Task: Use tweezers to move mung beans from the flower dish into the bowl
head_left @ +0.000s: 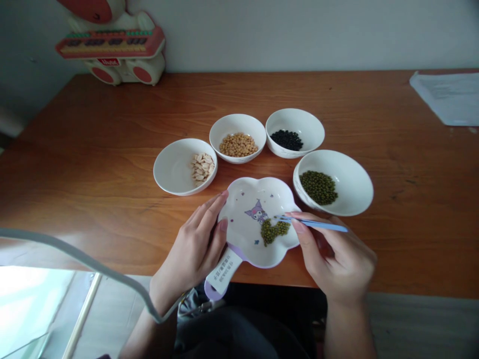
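My left hand [200, 239] grips the left rim of a white flower-shaped dish [243, 194] with a lilac underside and handle. A printed label [224, 269] is stuck on that handle. Between thumb and fingers, my right hand [333, 254] pinches slim blue tweezers [322, 225]. Their tips are over the dish, at the upper edge of a small pile of mung beans [271, 232]; whether a bean is between them I cannot tell. More mung beans [319, 187] lie in a white bowl [355, 184] just beyond my right hand.
Behind the dish stand white bowls holding pale split kernels [202, 168], yellow soybeans [238, 144] and black beans [287, 140]. A toy keyboard figure [119, 50] stands at the back left, papers [449, 97] at the back right. A grey cable [93, 254] crosses the lower left.
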Motion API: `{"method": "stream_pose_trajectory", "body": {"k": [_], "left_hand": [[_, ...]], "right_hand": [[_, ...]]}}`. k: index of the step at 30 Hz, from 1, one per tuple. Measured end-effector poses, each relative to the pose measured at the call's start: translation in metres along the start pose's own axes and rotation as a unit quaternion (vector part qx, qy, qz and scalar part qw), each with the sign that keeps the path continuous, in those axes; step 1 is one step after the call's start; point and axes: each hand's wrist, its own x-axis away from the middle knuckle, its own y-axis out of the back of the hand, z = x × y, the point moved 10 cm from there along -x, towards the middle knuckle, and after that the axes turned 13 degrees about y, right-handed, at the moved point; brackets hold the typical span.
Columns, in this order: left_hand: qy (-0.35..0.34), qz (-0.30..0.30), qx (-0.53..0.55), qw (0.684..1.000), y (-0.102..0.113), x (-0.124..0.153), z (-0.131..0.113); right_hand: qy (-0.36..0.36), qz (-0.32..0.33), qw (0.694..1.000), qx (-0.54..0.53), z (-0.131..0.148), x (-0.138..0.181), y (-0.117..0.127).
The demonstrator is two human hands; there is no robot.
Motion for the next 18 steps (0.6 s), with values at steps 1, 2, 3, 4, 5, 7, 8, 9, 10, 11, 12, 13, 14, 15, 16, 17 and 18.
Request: {"method": "stream_pose_trajectory", "body": {"k": [1,2,3,4,5,7,8,9,10,11,12,13,14,15,16,17,18], "left_hand": [[0.001,0.002,0.001,1.000,-0.0001,-0.0002,0.0001],[0.004,0.004,0.002,1.000,-0.0002,-0.0004,0.0003],[0.006,0.005,0.002,1.000,-0.0003,-0.0005,0.0005],[0.008,0.005,0.003,1.000,-0.0003,-0.0005,0.0007],[0.009,0.006,0.002,1.000,-0.0003,-0.0005,0.0009],[0.009,0.004,0.002,1.000,-0.0002,-0.0003,0.0007],[0.008,0.003,0.002,1.000,0.0000,-0.0002,0.0003],[0.007,0.002,0.002,1.000,0.0000,-0.0002,0.0000],[0.007,0.002,0.002,1.000,0.0001,-0.0002,-0.0003],[0.007,0.002,0.002,1.000,0.0001,-0.0002,-0.0006],[0.008,0.002,0.001,1.000,0.0002,-0.0002,-0.0007],[0.008,0.002,0.000,1.000,0.0002,-0.0002,-0.0007],[0.008,0.003,0.000,1.000,0.0002,-0.0001,-0.0006],[0.009,0.004,0.000,1.000,0.0001,-0.0001,-0.0004],[0.010,0.005,0.000,1.000,0.0001,0.0000,-0.0002],[0.011,0.006,-0.001,1.000,0.0000,0.0000,0.0003],[0.011,0.006,-0.001,1.000,0.0000,0.0001,0.0005]], "right_hand": [[-0.001,-0.003,1.000,0.002,-0.0001,0.0000,0.0009],[-0.001,-0.004,1.000,0.006,-0.0001,-0.0002,0.0016],[-0.001,-0.004,1.000,0.011,0.0001,-0.0004,0.0021],[0.001,-0.003,1.000,0.015,0.0004,-0.0008,0.0023],[0.002,-0.002,1.000,0.019,0.0008,-0.0012,0.0023],[0.003,0.000,1.000,0.021,0.0009,-0.0016,0.0021],[0.001,-0.001,1.000,0.019,0.0006,-0.0015,0.0020],[-0.001,-0.001,1.000,0.016,0.0001,-0.0012,0.0018],[-0.003,-0.001,1.000,0.012,-0.0002,-0.0009,0.0015],[-0.003,-0.001,1.000,0.009,-0.0004,-0.0005,0.0011],[-0.004,0.000,1.000,0.006,-0.0005,-0.0001,0.0007],[-0.004,0.002,1.000,0.003,-0.0005,0.0003,0.0002],[-0.003,0.004,1.000,0.002,-0.0003,0.0005,-0.0001],[-0.003,0.005,1.000,0.001,-0.0001,0.0006,-0.0003],[-0.002,0.004,1.000,0.001,0.0002,0.0007,-0.0001],[-0.002,0.004,1.000,0.000,0.0004,0.0007,-0.0001],[-0.001,0.003,1.000,-0.001,0.0006,0.0007,0.0000]]}}
